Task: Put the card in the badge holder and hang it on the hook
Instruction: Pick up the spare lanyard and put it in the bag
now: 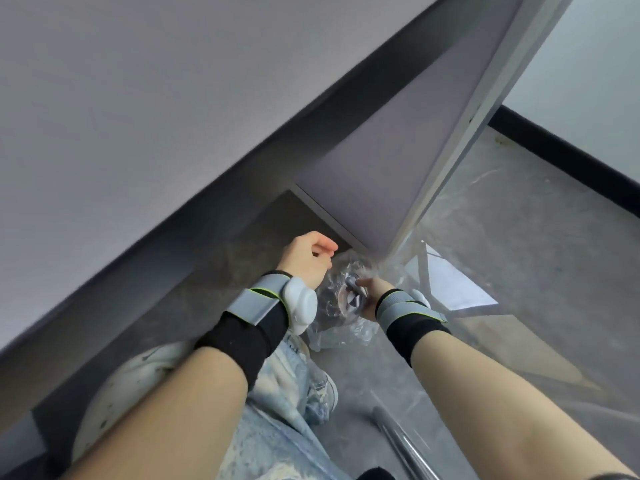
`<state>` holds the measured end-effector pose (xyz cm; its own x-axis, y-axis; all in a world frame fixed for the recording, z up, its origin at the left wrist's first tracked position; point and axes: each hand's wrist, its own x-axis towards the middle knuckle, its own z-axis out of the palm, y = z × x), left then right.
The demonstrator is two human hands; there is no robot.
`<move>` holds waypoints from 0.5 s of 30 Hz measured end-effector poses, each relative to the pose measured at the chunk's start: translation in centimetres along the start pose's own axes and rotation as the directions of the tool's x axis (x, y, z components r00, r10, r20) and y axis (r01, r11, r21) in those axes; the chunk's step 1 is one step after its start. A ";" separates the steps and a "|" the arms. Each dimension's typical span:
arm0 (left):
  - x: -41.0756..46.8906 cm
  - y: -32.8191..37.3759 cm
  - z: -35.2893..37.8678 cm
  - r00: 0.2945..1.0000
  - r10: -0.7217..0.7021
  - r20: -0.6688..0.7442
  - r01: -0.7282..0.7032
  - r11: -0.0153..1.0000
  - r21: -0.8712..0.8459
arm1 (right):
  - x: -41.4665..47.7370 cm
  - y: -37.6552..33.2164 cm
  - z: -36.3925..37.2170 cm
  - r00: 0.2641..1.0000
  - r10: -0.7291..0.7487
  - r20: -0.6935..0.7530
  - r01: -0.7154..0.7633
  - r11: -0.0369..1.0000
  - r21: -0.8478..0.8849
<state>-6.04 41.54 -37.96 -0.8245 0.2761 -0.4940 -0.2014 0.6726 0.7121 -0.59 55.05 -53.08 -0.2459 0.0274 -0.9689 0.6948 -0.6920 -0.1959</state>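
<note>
Container: one clear plastic bag (pixel 346 329), crumpled, lying on the grey floor (pixel 502 244) at the foot of a pale metal post (pixel 450 150); contents blurred through the film: a dark grey item (pixel 352 281) near the mouth and a brownish round shape (pixel 341 300) just below it; whether either is the card or the badge holder cannot be told.

Your right hand (pixel 372 294) reaches into the bag's mouth, thumb and fingers pinching the dark grey item; your left hand (pixel 306 258) sits just beside the bag's left edge, fingers loosely curled, thumb forward; whether it touches the film cannot be told.

Surface and room: a broad grey tabletop (pixel 138 98) crosses the upper left; a lilac-grey panel (pixel 381 150) stands behind the bag; a white wall (pixel 588 81) with black skirting (pixel 571 161) at right; a chrome tube (pixel 405 441) low in view beside your faded jeans (pixel 277 427) and a scuffed white shoe (pixel 121 386).
</note>
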 end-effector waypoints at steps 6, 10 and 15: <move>0.5 -0.5 0.5 1.000 -0.005 0.021 0.006 1.000 -0.029 | 7.1 1.0 -2.6 0.997 0.021 -0.068 -0.006 0.978 0.208; 0.7 -0.3 0.5 1.000 -0.006 0.017 0.007 0.999 -0.042 | 4.9 0.4 -2.4 0.992 0.103 -0.068 -0.085 0.972 0.220; 0.5 -0.3 0.5 0.999 -0.026 0.034 0.027 0.999 -0.037 | 2.4 0.2 -2.3 0.994 0.100 -0.049 -0.089 0.977 0.192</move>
<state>-6.09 41.84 -38.66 -0.8006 0.2818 -0.5288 -0.2428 0.6542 0.7162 0.52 56.68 -55.83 -0.1419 -0.0066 -0.9899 0.5710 -0.8174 -0.0764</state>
